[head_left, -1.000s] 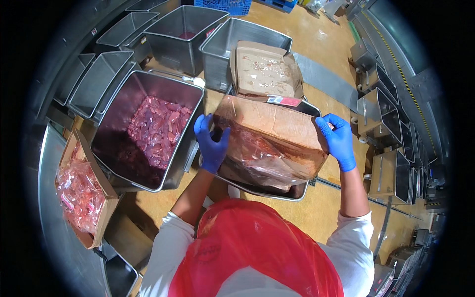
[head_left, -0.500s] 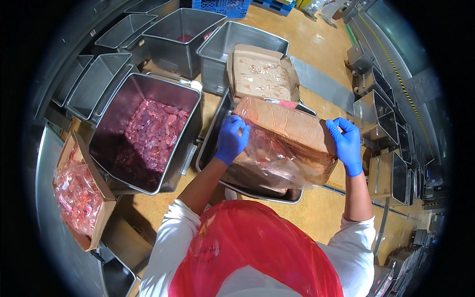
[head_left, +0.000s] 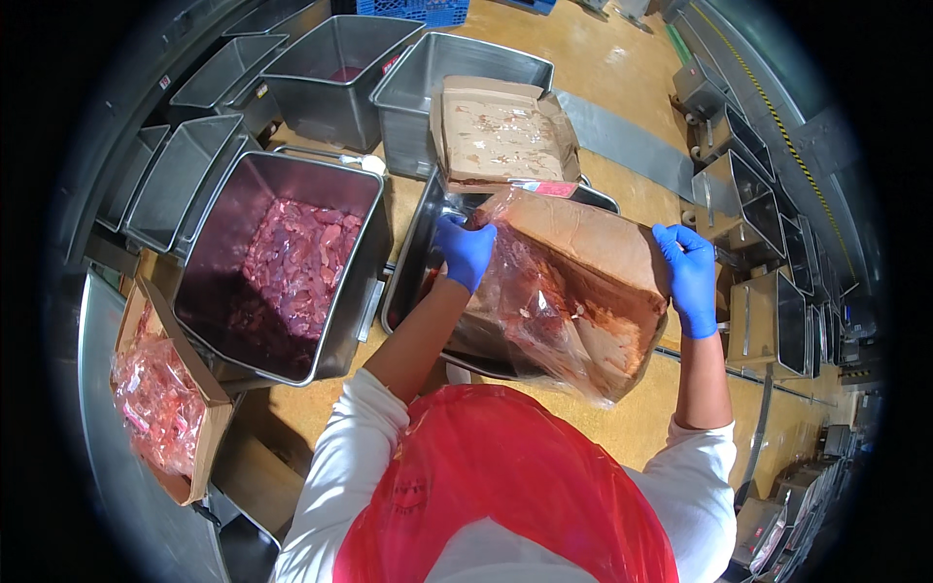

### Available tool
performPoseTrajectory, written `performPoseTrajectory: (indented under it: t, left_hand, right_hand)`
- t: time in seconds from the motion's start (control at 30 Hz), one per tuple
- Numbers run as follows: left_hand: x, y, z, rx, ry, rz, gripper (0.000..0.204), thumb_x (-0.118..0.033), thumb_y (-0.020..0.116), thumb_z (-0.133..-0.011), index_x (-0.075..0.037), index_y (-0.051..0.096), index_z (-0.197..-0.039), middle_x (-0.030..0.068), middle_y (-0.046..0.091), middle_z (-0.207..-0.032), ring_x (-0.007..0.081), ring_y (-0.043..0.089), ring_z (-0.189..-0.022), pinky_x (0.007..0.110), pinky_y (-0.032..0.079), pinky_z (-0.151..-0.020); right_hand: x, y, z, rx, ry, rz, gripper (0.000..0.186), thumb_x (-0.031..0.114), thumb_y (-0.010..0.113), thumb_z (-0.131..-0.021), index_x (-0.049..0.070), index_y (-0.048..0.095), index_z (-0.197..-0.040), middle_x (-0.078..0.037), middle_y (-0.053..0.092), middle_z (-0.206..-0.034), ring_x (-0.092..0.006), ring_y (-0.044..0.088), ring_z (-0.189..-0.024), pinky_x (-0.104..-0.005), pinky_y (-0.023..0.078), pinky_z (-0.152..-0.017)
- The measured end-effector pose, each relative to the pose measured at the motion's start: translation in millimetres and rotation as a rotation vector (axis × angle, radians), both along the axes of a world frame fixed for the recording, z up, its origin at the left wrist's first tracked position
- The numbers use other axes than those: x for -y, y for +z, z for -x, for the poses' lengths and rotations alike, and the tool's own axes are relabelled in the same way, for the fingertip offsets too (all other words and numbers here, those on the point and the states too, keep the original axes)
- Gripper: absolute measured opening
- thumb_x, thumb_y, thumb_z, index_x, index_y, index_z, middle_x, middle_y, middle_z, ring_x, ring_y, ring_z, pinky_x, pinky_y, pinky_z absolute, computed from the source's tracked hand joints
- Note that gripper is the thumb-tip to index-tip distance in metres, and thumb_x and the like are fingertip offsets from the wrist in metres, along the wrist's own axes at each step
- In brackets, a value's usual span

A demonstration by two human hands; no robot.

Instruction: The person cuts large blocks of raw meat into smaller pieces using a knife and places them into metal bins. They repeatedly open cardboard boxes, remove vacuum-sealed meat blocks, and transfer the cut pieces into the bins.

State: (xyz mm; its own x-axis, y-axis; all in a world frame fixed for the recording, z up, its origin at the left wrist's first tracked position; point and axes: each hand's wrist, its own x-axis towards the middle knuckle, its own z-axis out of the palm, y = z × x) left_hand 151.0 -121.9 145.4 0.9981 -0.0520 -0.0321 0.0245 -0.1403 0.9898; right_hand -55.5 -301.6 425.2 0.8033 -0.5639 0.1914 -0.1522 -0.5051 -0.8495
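Between my hands a brown cardboard box [head_left: 603, 228] is tilted over a metal tub [head_left: 406, 277]. Clear plastic liner [head_left: 525, 321] with reddish stains hangs out of the box's left part, while stained bare cardboard shows on its right. My left hand [head_left: 466, 253], in a blue glove, is closed on the liner at the box's left edge; its fingertips are partly hidden. Also blue-gloved, my right hand [head_left: 690, 277] pinches the box's right edge. Much of the tub is hidden beneath the box. Behind it, a stained shallow cardboard piece [head_left: 505, 136] rests on the tub's far end.
A metal tub [head_left: 362, 291] at left holds pieces of red meat [head_left: 301, 257]. Nearer left, another cardboard box [head_left: 204, 442] contains crumpled clear plastic [head_left: 160, 398]. More metal tubs [head_left: 340, 107] stand behind, and several line the right side. Blue crates [head_left: 413, 10] sit at the back.
The box has tipped, and its stained inside shows more. The liner has bunched leftward and hangs lower. My left hand has shifted slightly right and turned; my right hand moved slightly right.
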Motion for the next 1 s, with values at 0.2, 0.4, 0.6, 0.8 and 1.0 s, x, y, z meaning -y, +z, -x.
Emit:
performPoseTrajectory:
  t: [0.2, 0.4, 0.6, 0.8, 1.0]
  left_hand:
    - [-0.7, 9.4, -4.0, 0.252, -0.204, -0.246, 0.015, -0.015, 0.069, -0.074, -0.002, 0.066, -0.066, 0.0150, 0.066, -0.065, 0.0253, 0.062, -0.057, 0.040, 0.051, -0.061]
    - [-41.6, -64.6, -17.1, -0.259, -0.173, 0.188, 0.016, -0.014, 0.063, -0.077, -0.002, 0.069, -0.069, 0.0125, 0.065, -0.065, 0.0223, 0.061, -0.055, 0.040, 0.051, -0.058]
    - [-99.7, -176.4, -27.4, 0.446, -0.481, -1.132, 0.027, -0.025, 0.064, -0.081, -0.001, 0.075, -0.078, 0.0168, 0.070, -0.072, 0.0198, 0.066, -0.062, 0.042, 0.051, -0.058]
    - [-147.0, -191.5, 32.7, -0.546, -0.202, -0.287, 0.027, -0.023, 0.063, -0.083, 0.002, 0.073, -0.079, 0.0171, 0.069, -0.072, 0.0233, 0.066, -0.063, 0.041, 0.051, -0.052]
    - [-192.2, -195.3, 50.9, -0.831, 0.113, 0.111, 0.017, -0.014, 0.061, -0.084, -0.001, 0.066, -0.074, 0.0091, 0.061, -0.068, 0.0174, 0.060, -0.061, 0.035, 0.045, -0.047]
  right_hand:
    - [30.1, -7.3, 27.5, -0.016, -0.078, 0.040, 0.028, 0.017, 0.071, -0.092, 0.003, 0.060, -0.070, 0.008, 0.048, -0.067, -0.0035, 0.038, -0.065, -0.0246, 0.032, -0.057]
    - [53.8, -3.0, 40.9, -0.081, -0.037, 0.022, 0.024, 0.017, 0.072, -0.091, 0.003, 0.065, -0.072, 0.007, 0.055, -0.065, -0.0041, 0.044, -0.061, -0.0242, 0.037, -0.056]
    - [84.0, 5.1, 30.1, -0.065, -0.048, 0.056, 0.025, 0.018, 0.071, -0.093, 0.006, 0.065, -0.071, 0.008, 0.053, -0.067, -0.0018, 0.042, -0.065, -0.0216, 0.034, -0.058]
    - [150.3, 15.5, 26.6, 0.202, -0.162, -0.154, 0.023, 0.016, 0.065, -0.098, 0.007, 0.065, -0.076, 0.007, 0.054, -0.071, -0.0028, 0.041, -0.062, -0.0226, 0.031, -0.055]
    - [200.2, 61.1, -30.3, 0.403, -0.240, -0.225, 0.018, 0.015, 0.062, -0.097, 0.000, 0.068, -0.090, -0.001, 0.065, -0.086, -0.0098, 0.057, -0.075, -0.0258, 0.045, -0.071]
